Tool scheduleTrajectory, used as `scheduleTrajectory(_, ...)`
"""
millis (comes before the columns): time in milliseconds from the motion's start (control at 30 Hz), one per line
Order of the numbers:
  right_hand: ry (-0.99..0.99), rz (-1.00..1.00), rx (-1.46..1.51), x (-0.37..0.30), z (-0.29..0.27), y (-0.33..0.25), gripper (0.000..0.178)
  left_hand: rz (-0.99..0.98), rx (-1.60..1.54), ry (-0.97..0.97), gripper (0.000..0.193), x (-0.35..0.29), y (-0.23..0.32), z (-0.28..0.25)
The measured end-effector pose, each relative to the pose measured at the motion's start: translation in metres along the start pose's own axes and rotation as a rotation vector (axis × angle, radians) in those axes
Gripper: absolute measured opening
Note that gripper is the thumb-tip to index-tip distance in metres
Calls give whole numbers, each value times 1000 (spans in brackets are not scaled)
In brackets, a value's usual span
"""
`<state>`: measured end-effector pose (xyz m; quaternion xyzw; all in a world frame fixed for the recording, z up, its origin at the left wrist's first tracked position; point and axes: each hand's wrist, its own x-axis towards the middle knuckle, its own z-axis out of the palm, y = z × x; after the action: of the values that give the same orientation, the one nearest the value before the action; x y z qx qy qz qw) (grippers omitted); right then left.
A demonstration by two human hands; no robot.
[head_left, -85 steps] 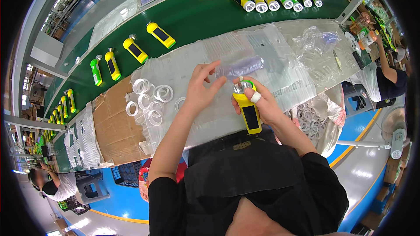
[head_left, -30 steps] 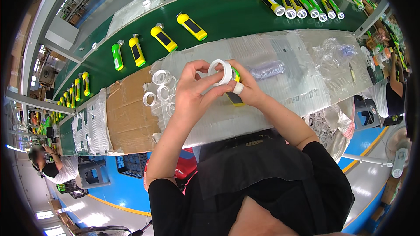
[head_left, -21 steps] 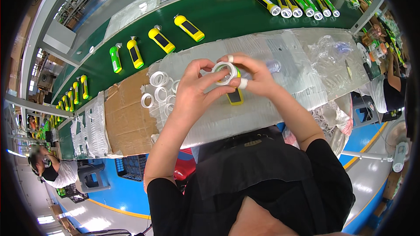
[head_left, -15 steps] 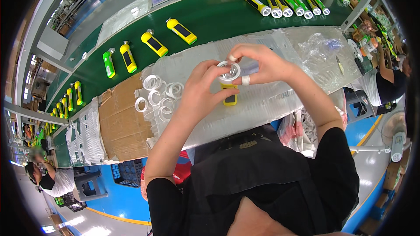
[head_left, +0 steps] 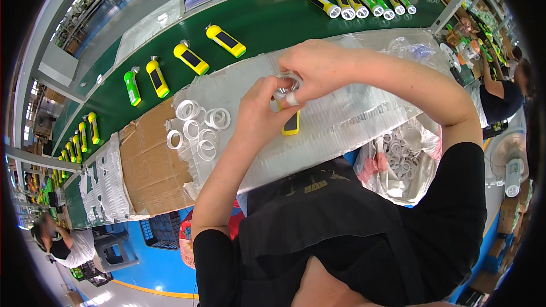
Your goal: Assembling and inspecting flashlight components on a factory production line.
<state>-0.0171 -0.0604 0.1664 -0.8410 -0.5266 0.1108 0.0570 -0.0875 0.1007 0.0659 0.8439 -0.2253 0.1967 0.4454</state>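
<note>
A yellow flashlight (head_left: 291,124) with a dark panel is held head-up over the middle of the covered bench. My left hand (head_left: 260,112) is closed around its head from the left. From the right, my right hand (head_left: 319,71) grips the white ring (head_left: 295,81) at the flashlight's head, its fingers bent over the rim. White tape wraps some of the right fingers. Between the hands, the ring and the clear lens area are partly hidden, so how far the ring sits on cannot be told. Several loose white rings (head_left: 218,118) lie left of my left hand.
Along the green belt (head_left: 261,20) stand yellow and green flashlights (head_left: 190,58), with finished-looking ones (head_left: 351,4) lying at the far right. A cardboard sheet (head_left: 151,165) covers the bench at left. A bag of white rings (head_left: 401,156) hangs below the bench edge. Co-workers sit at both sides.
My right hand has turned and closed in over the white ring, its elbow swinging outward and up. The view has shifted slightly.
</note>
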Motion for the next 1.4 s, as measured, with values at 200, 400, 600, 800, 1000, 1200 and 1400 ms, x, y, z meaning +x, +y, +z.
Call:
scheduleTrajectory(200, -109, 445, -232, 4, 0, -8, 49, 4, -49, 72, 41, 3, -4, 7)
scheduleTrajectory(400, 133, 255, -40, -1, 10, -1, 53, 39, -13, 95, 40, -2, -6, 5)
scheduleTrajectory(600, 282, -185, 113, 0, 18, 12, 50, 36, -76, 123, 40, 2, -10, 3)
scheduleTrajectory(800, 373, 59, 106, -1, 24, 2, 43, 98, -142, 64, 60, 2, -12, -5)
scheduleTrajectory(1000, 688, -323, 262, -41, 15, -35, 40, -98, -567, -393, 104, -23, -2, -44)
scheduleTrajectory(1200, 868, -169, 79, -3, 80, 21, 29, -448, -54, -535, 71, 13, 1, -41)
scheduleTrajectory(1400, 1124, 324, 227, 76, 83, 124, 17, -80, 263, -240, 82, 115, -120, -20)
